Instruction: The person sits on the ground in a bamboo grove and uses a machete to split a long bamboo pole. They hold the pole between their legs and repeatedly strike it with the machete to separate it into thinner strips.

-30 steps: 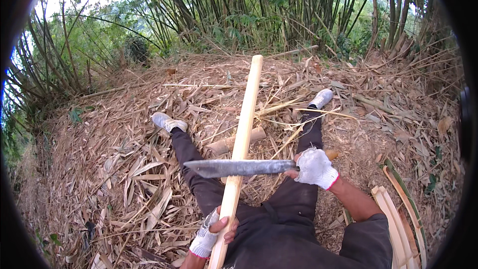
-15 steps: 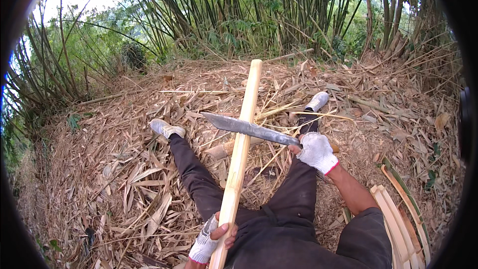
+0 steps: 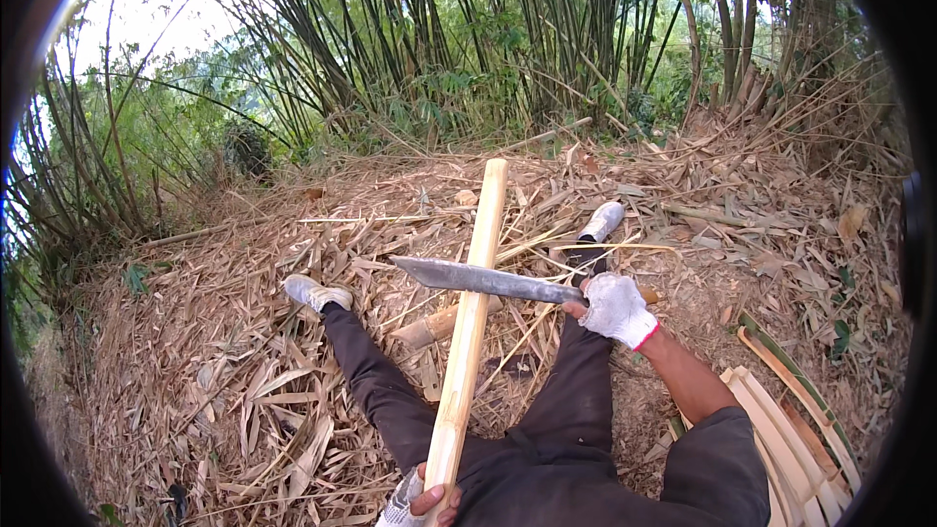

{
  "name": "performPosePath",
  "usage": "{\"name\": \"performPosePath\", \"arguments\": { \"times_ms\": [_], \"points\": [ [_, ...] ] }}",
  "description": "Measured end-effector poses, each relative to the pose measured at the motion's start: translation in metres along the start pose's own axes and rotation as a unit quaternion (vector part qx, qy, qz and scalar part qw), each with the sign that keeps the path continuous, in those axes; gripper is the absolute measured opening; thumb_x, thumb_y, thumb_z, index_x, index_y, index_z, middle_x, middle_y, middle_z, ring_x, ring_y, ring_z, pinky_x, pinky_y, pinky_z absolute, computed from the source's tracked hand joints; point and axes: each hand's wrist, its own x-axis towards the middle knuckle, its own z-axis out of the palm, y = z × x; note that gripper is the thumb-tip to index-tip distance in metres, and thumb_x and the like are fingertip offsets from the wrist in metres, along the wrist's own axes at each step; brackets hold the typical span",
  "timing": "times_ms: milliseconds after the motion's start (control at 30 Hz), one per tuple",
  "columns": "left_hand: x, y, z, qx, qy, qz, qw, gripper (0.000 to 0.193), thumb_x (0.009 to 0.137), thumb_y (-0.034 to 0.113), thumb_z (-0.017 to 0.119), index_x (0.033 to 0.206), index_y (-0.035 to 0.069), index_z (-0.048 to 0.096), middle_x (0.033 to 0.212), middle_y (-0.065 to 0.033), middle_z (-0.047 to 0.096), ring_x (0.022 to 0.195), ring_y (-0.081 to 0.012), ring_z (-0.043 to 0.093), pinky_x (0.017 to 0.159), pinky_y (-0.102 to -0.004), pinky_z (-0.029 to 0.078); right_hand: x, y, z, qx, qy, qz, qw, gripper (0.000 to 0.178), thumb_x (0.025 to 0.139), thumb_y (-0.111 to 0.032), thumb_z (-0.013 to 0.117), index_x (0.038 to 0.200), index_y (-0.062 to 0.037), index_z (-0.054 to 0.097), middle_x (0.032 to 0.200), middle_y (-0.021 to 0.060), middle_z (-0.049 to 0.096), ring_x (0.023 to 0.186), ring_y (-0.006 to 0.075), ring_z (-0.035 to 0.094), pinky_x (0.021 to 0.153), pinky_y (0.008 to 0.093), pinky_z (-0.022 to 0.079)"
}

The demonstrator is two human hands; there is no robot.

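My right hand [image 3: 617, 309], in a white knitted glove with bare fingertips, is closed around the handle of a machete [image 3: 527, 285]. The dark blade lies crosswise over a long pale split-bamboo strip [image 3: 461, 376], its tip pointing left. My left hand [image 3: 415, 506], gloved the same way and partly cut off by the lower edge, grips the strip's near end by my lap. From there the strip slants up and away between my outstretched legs. Beneath it on the ground rests a short brown bamboo piece [image 3: 429, 327], partly covered by the strip.
Several pale split strips [image 3: 771, 420] lie beside my right hip, with a green-skinned strip [image 3: 795, 385] next to them. Thin shavings [image 3: 547, 244] are scattered near my right shoe [image 3: 602, 222]. Dry leaves cover the ground, and bamboo clumps [image 3: 449, 39] stand beyond.
The whole view has shifted slightly. My left hand and the strip have come a little nearer to me, while the machete stays across the strip. Both grips are kept.
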Motion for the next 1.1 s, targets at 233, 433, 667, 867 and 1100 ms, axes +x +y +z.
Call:
{"name": "performPosePath", "arguments": {
  "times_ms": [233,433,667,867,1100],
  "points": [
    [-0.021,-0.017,-0.002,0.027,0.106,0.011,0.994,0.04,0.093,0.027,0.071,0.117,0.005,0.049,0.079,-0.0085,0.061,0.053,-0.0159,0.056,0.043,-0.0289,0.047,0.031,0.021,0.001,-0.006,0.046,0.114,0.992,0.056,0.091,-0.055,0.062,0.073,-0.0032,0.067,0.068,0.0213,0.066,0.069,0.0397,0.068,0.063,0.0487,0.052],
    [-0.016,-0.008,0.005,0.043,0.061,-0.002,0.997,0.038,0.092,0.025,0.071,0.116,0.005,0.05,0.078,-0.0086,0.062,0.053,-0.016,0.056,0.044,-0.0295,0.048,0.029,0.046,0.003,-0.025,-0.01,0.173,0.985,0.066,0.094,-0.065,0.052,0.074,-0.0028,0.067,0.075,0.0229,0.068,0.075,0.0415,0.069,0.067,0.0493,0.055],
    [-0.019,-0.024,-0.008,0.118,0.084,0.065,0.987,0.035,0.092,0.03,0.071,0.108,0.002,0.056,0.075,-0.0087,0.063,0.052,-0.0161,0.057,0.043,-0.0286,0.047,0.045,0.06,-0.002,0.113,0.079,0.332,0.933,0.056,0.1,-0.056,0.049,0.087,-0.0037,0.064,0.083,0.0287,0.068,0.091,0.0512,0.064,0.078,0.0551,0.051],
    [0.02,-0.018,-0.022,0.016,-0.027,0.038,0.999,0.038,0.097,0.038,0.065,0.094,0.001,0.057,0.063,-0.0094,0.057,0.048,-0.0198,0.056,0.043,-0.0313,0.047,-0.025,-0.008,-0.003,0.01,0.024,0.048,0.998,0.059,0.092,-0.061,0.058,0.078,-0.0043,0.069,0.067,0.0188,0.066,0.066,0.0369,0.068,0.062,0.0464,0.054],
    [-0.008,0.002,0.012,0.01,0.015,-0.002,1.0,0.035,0.096,0.035,0.068,0.098,0.003,0.054,0.063,-0.0083,0.054,0.048,-0.0191,0.054,0.044,-0.0314,0.047,-0.007,0.015,-0.011,-0.015,0.048,0.031,0.998,0.066,0.091,-0.067,0.053,0.076,-0.0047,0.069,0.066,0.0167,0.067,0.063,0.0347,0.068,0.06,0.0447,0.055]
  ]
}}
